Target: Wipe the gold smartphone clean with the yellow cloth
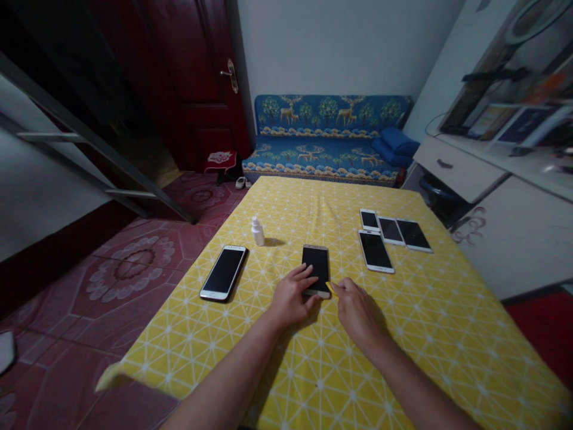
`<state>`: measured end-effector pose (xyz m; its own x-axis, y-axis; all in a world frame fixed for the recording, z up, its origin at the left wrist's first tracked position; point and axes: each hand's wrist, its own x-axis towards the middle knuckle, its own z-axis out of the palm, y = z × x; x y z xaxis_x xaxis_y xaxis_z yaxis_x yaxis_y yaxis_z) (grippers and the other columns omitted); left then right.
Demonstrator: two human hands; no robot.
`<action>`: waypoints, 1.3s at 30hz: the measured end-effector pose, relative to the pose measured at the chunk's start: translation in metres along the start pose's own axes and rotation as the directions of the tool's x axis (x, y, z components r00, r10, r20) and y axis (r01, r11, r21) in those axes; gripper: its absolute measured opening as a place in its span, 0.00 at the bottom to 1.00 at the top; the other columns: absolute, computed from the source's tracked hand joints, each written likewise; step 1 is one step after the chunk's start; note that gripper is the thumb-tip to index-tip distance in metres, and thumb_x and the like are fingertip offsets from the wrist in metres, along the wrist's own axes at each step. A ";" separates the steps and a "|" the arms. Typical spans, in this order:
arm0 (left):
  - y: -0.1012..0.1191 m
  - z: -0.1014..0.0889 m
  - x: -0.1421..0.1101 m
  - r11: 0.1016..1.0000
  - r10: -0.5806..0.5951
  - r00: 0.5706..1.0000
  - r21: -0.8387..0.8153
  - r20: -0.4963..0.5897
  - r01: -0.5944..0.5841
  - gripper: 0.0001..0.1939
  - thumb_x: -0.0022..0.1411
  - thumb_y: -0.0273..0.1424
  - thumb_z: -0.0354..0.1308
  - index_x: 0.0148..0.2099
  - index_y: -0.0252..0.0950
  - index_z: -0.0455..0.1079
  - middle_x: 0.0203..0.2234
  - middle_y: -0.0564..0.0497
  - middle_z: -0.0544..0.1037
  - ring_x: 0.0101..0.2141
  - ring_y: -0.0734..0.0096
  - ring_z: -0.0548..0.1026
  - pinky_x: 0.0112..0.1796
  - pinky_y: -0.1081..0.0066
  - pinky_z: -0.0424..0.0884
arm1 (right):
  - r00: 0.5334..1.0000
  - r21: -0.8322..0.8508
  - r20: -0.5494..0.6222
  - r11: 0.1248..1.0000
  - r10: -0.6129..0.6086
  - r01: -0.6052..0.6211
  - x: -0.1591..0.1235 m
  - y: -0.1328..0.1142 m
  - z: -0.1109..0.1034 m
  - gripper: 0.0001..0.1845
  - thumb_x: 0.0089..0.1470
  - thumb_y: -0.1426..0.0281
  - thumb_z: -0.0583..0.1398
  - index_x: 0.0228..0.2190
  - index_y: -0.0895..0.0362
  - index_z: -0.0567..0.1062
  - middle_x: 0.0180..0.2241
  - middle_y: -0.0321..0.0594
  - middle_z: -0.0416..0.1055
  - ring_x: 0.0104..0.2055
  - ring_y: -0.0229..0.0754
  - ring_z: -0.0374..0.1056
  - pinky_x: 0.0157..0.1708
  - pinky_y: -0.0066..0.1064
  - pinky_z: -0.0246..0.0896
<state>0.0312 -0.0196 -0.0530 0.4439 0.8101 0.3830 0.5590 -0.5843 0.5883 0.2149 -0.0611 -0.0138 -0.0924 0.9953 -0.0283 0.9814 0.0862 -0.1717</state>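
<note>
A gold-framed smartphone [317, 260] with a dark screen lies face up on the yellow patterned tablecloth. My left hand [293, 295] rests over its lower left part, fingers spread across the screen and the thumb near the bottom edge. At the phone's lower right corner, my right hand [356, 307] pinches a small flat yellow piece [331, 289] whose tip touches or nearly touches the phone's edge. Most of that piece is hidden by the fingers, so its kind is unclear. A white spray bottle [258, 232] stands upright beyond my left hand.
To the left lies a larger white-fronted phone [224, 273]. Several phones are grouped on the right, among them a white one [376, 251] nearest me. Past the table's far edge is a blue patterned sofa [331, 156]; a white cabinet [501, 239] stands along the right.
</note>
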 end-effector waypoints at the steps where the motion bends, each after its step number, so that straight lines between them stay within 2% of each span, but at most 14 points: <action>1: 0.000 -0.001 0.000 1.000 -0.003 1.000 -0.006 0.004 0.003 0.23 0.54 0.33 0.65 0.53 0.37 0.75 0.58 0.41 0.72 0.60 0.49 0.67 0.57 0.47 0.68 | 1.000 0.001 -0.012 1.000 0.012 -0.012 0.005 0.000 0.001 0.21 0.61 0.78 0.50 0.48 0.53 0.76 0.41 0.44 0.73 0.40 0.41 0.68 0.37 0.31 0.57; 7: -0.005 0.000 0.002 1.000 -0.001 1.000 -0.023 0.014 0.002 0.23 0.54 0.33 0.66 0.53 0.36 0.76 0.57 0.39 0.72 0.60 0.49 0.67 0.57 0.48 0.68 | 0.994 0.029 -0.054 0.995 0.093 -0.091 0.047 0.004 0.010 0.22 0.61 0.77 0.49 0.50 0.56 0.76 0.42 0.47 0.73 0.43 0.43 0.69 0.41 0.29 0.58; 13: -0.008 -0.001 0.004 0.999 -0.003 1.000 -0.047 0.027 0.004 0.22 0.54 0.34 0.67 0.52 0.37 0.77 0.56 0.40 0.73 0.59 0.49 0.68 0.57 0.46 0.68 | 0.991 0.062 -0.059 0.991 0.118 -0.115 0.091 0.013 0.009 0.22 0.61 0.78 0.49 0.49 0.57 0.77 0.44 0.50 0.73 0.44 0.44 0.71 0.41 0.30 0.60; 19: -0.009 -0.001 0.004 0.998 0.000 0.999 -0.060 0.036 0.003 0.21 0.55 0.34 0.67 0.51 0.37 0.77 0.56 0.40 0.73 0.59 0.51 0.69 0.57 0.48 0.69 | 0.993 0.071 -0.050 0.992 0.109 -0.106 0.111 0.018 0.002 0.21 0.61 0.77 0.50 0.49 0.54 0.77 0.46 0.49 0.73 0.46 0.44 0.71 0.40 0.30 0.59; 24: -0.009 0.000 0.004 0.999 -0.011 0.999 -0.053 0.032 0.012 0.21 0.54 0.34 0.68 0.51 0.37 0.77 0.56 0.41 0.74 0.59 0.52 0.69 0.57 0.50 0.69 | 0.994 0.052 -0.041 0.994 0.097 -0.095 0.097 0.011 0.001 0.22 0.62 0.77 0.49 0.52 0.56 0.75 0.46 0.48 0.72 0.46 0.43 0.70 0.39 0.29 0.58; 28: -0.008 0.001 0.004 0.998 -0.032 0.999 -0.051 0.021 0.033 0.22 0.53 0.33 0.69 0.51 0.37 0.77 0.55 0.41 0.74 0.59 0.52 0.69 0.57 0.50 0.69 | 0.995 0.036 -0.026 0.995 0.095 -0.094 0.071 0.004 0.004 0.23 0.62 0.77 0.50 0.55 0.56 0.72 0.45 0.48 0.71 0.45 0.43 0.69 0.38 0.30 0.57; 33: -0.005 0.002 0.004 0.997 -0.057 0.998 -0.046 0.013 0.057 0.21 0.53 0.33 0.69 0.50 0.36 0.78 0.55 0.41 0.74 0.58 0.52 0.70 0.56 0.51 0.70 | 0.998 0.039 -0.015 0.997 0.062 -0.061 0.034 0.000 0.006 0.23 0.63 0.77 0.49 0.55 0.53 0.72 0.43 0.45 0.71 0.43 0.42 0.68 0.37 0.30 0.56; 39: -0.005 0.003 0.004 0.998 -0.051 0.999 -0.038 0.000 0.051 0.21 0.53 0.33 0.69 0.50 0.37 0.77 0.56 0.42 0.74 0.58 0.54 0.70 0.56 0.52 0.70 | 0.999 0.073 -0.028 0.997 0.039 -0.037 -0.003 -0.002 0.012 0.24 0.61 0.78 0.50 0.56 0.55 0.71 0.44 0.45 0.71 0.44 0.43 0.68 0.39 0.30 0.58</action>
<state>0.0319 -0.0137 -0.0569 0.4150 0.8388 0.3524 0.5535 -0.5401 0.6339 0.2108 -0.0647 -0.0248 -0.0488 0.9988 -0.0073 0.9691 0.0456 -0.2423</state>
